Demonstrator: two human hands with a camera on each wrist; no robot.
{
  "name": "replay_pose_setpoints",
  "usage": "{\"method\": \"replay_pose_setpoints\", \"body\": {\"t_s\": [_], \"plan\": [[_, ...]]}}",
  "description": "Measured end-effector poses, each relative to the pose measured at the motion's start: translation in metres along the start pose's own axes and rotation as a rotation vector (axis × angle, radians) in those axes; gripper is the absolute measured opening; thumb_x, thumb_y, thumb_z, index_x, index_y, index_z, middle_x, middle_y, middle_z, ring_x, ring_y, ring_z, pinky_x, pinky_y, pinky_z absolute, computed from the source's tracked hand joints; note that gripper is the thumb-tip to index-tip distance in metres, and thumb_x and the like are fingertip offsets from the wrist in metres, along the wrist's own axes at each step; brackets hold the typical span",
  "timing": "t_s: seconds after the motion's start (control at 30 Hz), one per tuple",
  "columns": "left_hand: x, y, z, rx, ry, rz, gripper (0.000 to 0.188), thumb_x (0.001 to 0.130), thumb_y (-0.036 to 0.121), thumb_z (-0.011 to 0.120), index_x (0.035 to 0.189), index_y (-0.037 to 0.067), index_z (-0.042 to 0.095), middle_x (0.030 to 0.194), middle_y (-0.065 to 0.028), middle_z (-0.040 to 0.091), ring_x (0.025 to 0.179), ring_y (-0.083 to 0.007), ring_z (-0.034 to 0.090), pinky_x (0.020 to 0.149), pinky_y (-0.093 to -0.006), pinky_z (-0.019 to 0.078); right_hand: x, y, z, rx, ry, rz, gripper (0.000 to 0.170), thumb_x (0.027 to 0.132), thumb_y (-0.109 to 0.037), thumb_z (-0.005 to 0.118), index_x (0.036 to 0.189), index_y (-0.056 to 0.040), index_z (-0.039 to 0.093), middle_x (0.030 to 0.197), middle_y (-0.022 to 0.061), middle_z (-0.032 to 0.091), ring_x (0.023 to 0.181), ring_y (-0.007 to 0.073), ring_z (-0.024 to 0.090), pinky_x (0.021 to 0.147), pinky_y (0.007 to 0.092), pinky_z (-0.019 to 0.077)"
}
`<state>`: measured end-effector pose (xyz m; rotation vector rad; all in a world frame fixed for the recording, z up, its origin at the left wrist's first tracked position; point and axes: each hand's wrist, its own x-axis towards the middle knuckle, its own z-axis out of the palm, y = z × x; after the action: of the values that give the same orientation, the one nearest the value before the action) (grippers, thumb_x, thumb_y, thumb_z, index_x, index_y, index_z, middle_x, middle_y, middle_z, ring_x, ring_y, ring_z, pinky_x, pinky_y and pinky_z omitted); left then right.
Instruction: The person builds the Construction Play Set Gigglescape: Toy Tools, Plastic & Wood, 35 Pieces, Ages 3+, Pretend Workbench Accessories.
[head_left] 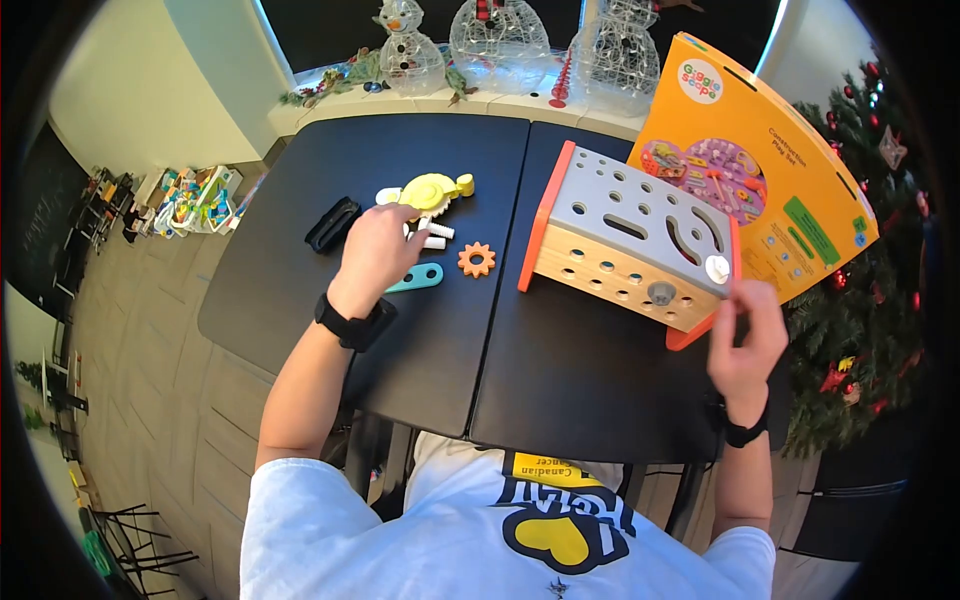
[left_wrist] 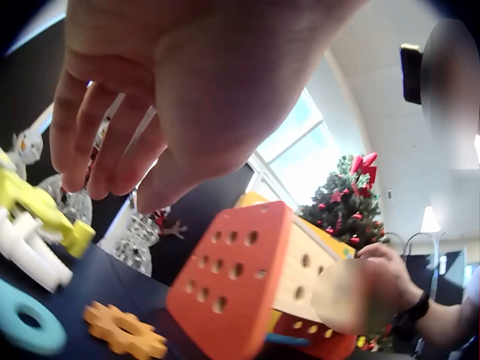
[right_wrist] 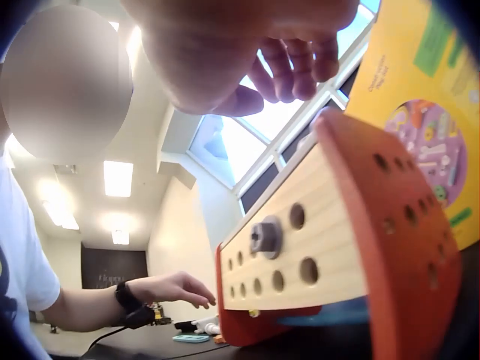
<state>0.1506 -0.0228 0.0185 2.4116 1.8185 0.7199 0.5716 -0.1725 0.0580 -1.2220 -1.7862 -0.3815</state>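
Observation:
My left hand (head_left: 380,255) hovers palm-down over small toy parts, fingers loosely bent with nothing visible in them. White screws (head_left: 437,241) lie by its fingertips, below a yellow toy piece (head_left: 430,192) with a round toothed part. An orange gear (head_left: 464,261) and a teal strip with holes (head_left: 421,278) are close by. My right hand (head_left: 748,335) is raised at the right front corner of a toy workbench (head_left: 600,185), its fingers loosely curled and holding nothing. A white screw head (head_left: 717,268) sits on the grey top, and a grey bolt (right_wrist: 266,237) in the wooden side.
A black object (head_left: 332,225) lies left of the parts. Behind the workbench stands an orange-yellow play set box (head_left: 790,130). A seam divides the black table (head_left: 420,370). A decorated tree (head_left: 850,370) is at the right, with wire snowmen (head_left: 410,60) on the back ledge.

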Motion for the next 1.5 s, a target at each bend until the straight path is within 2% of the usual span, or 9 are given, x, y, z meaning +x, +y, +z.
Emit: {"method": "replay_pose_setpoints", "body": {"t_s": [0.1, 0.37, 0.6, 0.7, 0.83, 0.93, 1.17, 1.33, 1.5], "plan": [[0.002, -0.017, 0.0, 0.051, -0.101, -0.037, 0.035, 0.083, 0.021, 0.082, 0.11, -0.001, 0.078, 0.102, -0.021, 0.077, 0.094, -0.0351, 0.074, 0.088, -0.0439, 0.0575, 0.019, -0.051, 0.029, 0.182, -0.201, -0.229, 0.022, 0.08, 0.002, 0.071, 0.102, -0.0012, 0.073, 0.097, 0.0131, 0.07, 0.082, 0.0297, 0.07, 0.072, 0.0385, 0.0571], [0.005, -0.031, 0.023, 0.087, -0.158, -0.031, 0.029, 0.079, 0.016, 0.082, 0.105, 0.004, 0.08, 0.09, -0.0192, 0.076, 0.086, -0.0353, 0.074, 0.082, -0.0439, 0.0595, 0.046, -0.117, 0.128, 0.385, -0.905, -0.127, 0.047, 0.099, -0.022, 0.067, 0.136, 0.0068, 0.06, 0.131, 0.0224, 0.064, 0.12, 0.0381, 0.064, 0.104, 0.0445, 0.0526], [-0.001, -0.035, 0.03, 0.11, -0.121, 0.018, 0.025, 0.073, 0.013, 0.084, 0.095, 0.004, 0.079, 0.081, -0.0173, 0.074, 0.078, -0.0348, 0.073, 0.076, -0.0433, 0.0581, 0.017, -0.129, 0.237, -0.216, -0.763, -0.294, 0.055, 0.097, -0.016, 0.061, 0.14, 0.0163, 0.053, 0.13, 0.0372, 0.058, 0.117, 0.0427, 0.063, 0.101, 0.043, 0.054], [-0.002, -0.025, 0.018, 0.078, -0.167, -0.004, 0.025, 0.071, 0.011, 0.083, 0.094, 0.002, 0.077, 0.08, -0.0174, 0.073, 0.076, -0.0351, 0.073, 0.074, -0.0426, 0.0583, 0.017, -0.137, 0.256, -0.386, -0.774, -0.254, 0.058, 0.095, -0.018, 0.061, 0.143, 0.0144, 0.053, 0.124, 0.0344, 0.061, 0.11, 0.0387, 0.065, 0.095, 0.0392, 0.0562], [-0.001, -0.022, 0.008, 0.001, -0.175, -0.029, 0.026, 0.071, 0.009, 0.079, 0.095, 0.002, 0.074, 0.079, -0.0172, 0.074, 0.077, -0.035, 0.074, 0.075, -0.0422, 0.0596, 0.033, -0.135, 0.25, -0.314, -1.0, -0.234, 0.036, 0.092, -0.012, 0.066, 0.122, 0.0083, 0.066, 0.108, 0.0241, 0.065, 0.103, 0.0337, 0.067, 0.087, 0.0376, 0.0576], [-0.004, -0.016, -0.005, -0.099, -0.166, -0.028, 0.028, 0.072, 0.007, 0.079, 0.098, -0.001, 0.073, 0.08, -0.0143, 0.074, 0.072, -0.0261, 0.074, 0.071, -0.0353, 0.0581, 0.034, -0.128, 0.241, -0.238, -1.004, -0.173, 0.026, 0.094, -0.012, 0.066, 0.115, 0.0051, 0.066, 0.105, 0.0243, 0.064, 0.101, 0.0371, 0.067, 0.086, 0.0404, 0.0575], [-0.021, 0.007, -0.044, -0.456, 0.0, -0.19, 0.025, 0.081, 0.006, 0.076, 0.103, -0.004, 0.069, 0.081, -0.0091, 0.073, 0.075, -0.0137, 0.071, 0.071, -0.0277, 0.0568, 0.038, -0.113, 0.203, 0.687, -0.77, 0.183, 0.032, 0.103, -0.017, 0.061, 0.126, 0.0049, 0.057, 0.109, 0.0266, 0.069, 0.102, 0.0412, 0.069, 0.085, 0.0492, 0.0565], [-0.036, 0.024, -0.06, -0.603, 0.1, -0.043, 0.024, 0.083, -0.003, 0.072, 0.106, -0.003, 0.069, 0.093, -0.0066, 0.071, 0.085, -0.0115, 0.068, 0.079, -0.0276, 0.0562, 0.04, -0.107, 0.183, 1.25, -0.693, 0.603, 0.038, 0.112, -0.024, 0.055, 0.139, 0.0007, 0.049, 0.113, 0.0119, 0.07, 0.104, 0.019, 0.07, 0.093, 0.0344, 0.0559], [-0.047, 0.053, -0.056, -0.638, 0.196, 0.201, 0.029, 0.076, -0.001, 0.078, 0.103, 0.002, 0.071, 0.095, -0.0062, 0.072, 0.073, -0.0146, 0.068, 0.069, -0.0278, 0.0558, 0.036, -0.113, 0.174, 1.628, -0.565, 0.662, 0.042, 0.111, -0.025, 0.058, 0.144, -0.002, 0.047, 0.126, 0.0138, 0.067, 0.113, 0.0191, 0.067, 0.1, 0.0352, 0.0538]]}}
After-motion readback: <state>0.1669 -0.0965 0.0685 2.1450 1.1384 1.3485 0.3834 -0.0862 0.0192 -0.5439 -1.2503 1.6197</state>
